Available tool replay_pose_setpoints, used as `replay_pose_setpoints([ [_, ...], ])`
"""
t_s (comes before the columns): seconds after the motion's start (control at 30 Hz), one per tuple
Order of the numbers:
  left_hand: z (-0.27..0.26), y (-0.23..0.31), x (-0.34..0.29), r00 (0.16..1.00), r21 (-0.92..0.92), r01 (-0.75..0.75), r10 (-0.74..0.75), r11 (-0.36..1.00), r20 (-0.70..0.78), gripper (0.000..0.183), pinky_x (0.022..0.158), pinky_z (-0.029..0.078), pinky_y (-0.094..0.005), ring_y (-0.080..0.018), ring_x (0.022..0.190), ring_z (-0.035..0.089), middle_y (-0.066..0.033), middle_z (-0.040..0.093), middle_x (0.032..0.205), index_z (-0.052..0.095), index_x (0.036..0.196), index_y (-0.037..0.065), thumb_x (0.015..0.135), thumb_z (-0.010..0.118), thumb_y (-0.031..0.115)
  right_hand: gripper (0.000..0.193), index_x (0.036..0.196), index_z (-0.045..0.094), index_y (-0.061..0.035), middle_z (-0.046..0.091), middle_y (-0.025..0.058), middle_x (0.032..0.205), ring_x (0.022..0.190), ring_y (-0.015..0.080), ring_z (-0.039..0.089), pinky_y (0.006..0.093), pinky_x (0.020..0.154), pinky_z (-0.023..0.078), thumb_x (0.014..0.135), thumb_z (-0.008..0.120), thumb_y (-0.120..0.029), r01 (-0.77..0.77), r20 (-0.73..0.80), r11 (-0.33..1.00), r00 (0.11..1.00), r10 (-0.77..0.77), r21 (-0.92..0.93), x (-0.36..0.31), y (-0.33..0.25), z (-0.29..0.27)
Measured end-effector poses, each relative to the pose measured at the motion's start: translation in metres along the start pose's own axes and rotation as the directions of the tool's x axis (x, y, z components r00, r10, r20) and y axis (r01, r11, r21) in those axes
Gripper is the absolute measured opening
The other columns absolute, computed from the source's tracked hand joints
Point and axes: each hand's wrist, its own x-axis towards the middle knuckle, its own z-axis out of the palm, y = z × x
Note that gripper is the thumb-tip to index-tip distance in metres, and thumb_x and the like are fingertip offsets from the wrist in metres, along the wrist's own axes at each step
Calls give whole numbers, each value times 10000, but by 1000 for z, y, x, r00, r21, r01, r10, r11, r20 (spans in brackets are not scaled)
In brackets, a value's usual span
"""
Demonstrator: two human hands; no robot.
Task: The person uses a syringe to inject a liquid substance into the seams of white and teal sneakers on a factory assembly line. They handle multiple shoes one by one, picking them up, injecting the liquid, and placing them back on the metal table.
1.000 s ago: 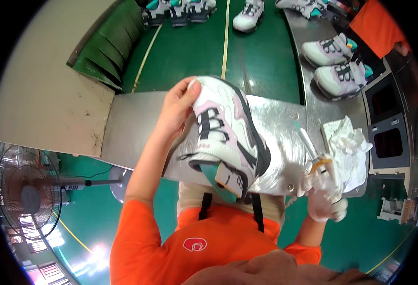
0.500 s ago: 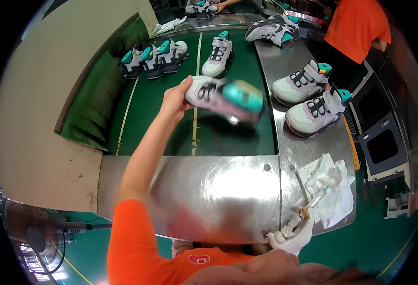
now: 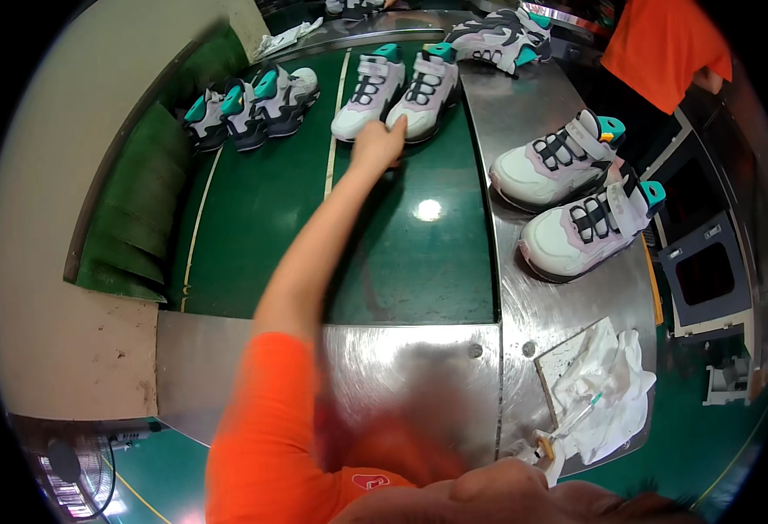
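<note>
My left hand (image 3: 378,148) reaches far forward, its fingers closed on the toe of a white and lilac sneaker (image 3: 427,96) with black laces and a teal lining. That sneaker stands upright on the green belt (image 3: 410,253), just right of a matching sneaker (image 3: 369,98). Low at the right, my right hand (image 3: 543,456) shows only in part and looks covered in white. It is closed on a thin tool (image 3: 576,417) with a teal part, which lies over crumpled white cloth (image 3: 615,380). The rest of that hand is hidden.
Several sneakers (image 3: 253,109) stand at the belt's left, by a green curtain (image 3: 130,201). Two larger-looking sneakers (image 3: 585,223) sit on the metal ledge (image 3: 523,306) at right. More shoes (image 3: 502,39) lie at the back. A person in orange (image 3: 668,52) stands at far right.
My left hand has moved forward, and the sneaker it carried tilted in the air now stands on the belt beside the other. The right hand stays low at the right with the thin tool.
</note>
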Motion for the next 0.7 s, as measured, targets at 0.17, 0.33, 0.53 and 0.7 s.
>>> replay_pose_setpoints([
  [0.17,-37,-3,-32,917,626,-152,346,765,-199,1074,1028,355,-606,-552,1372,234,-383,235,1475,314,1460,3,729,687,695,491,1117,652,-7,530,40,697,514,161,463,303,480,403,749,786,-304,269,-192,947,934,-301,-174,-7,32,6],
  [0.33,19,19,-14,911,421,-28,197,906,-362,1227,1078,248,-668,-671,1363,39,-451,68,1493,188,1535,44,658,744,697,701,1205,557,35,544,110,882,669,202,518,334,604,448,654,838,-294,39,-60,994,997,-46,-102,1,-7,7],
  [0.53,27,51,9,942,474,56,112,879,-317,1208,1061,263,-691,-616,1392,84,-456,89,1491,145,1524,-12,712,746,650,969,1310,443,86,560,193,1102,855,251,584,371,753,501,540,900,-283,-156,59,987,986,158,-39,-1,-42,4],
  [0.7,77,116,-59,685,204,-724,656,658,315,1010,1107,352,-416,-409,1314,466,-333,475,1384,418,1398,-83,780,648,683,977,1260,460,81,593,205,1082,849,264,633,355,730,533,466,894,-288,-213,351,973,921,169,90,16,5,-32],
])
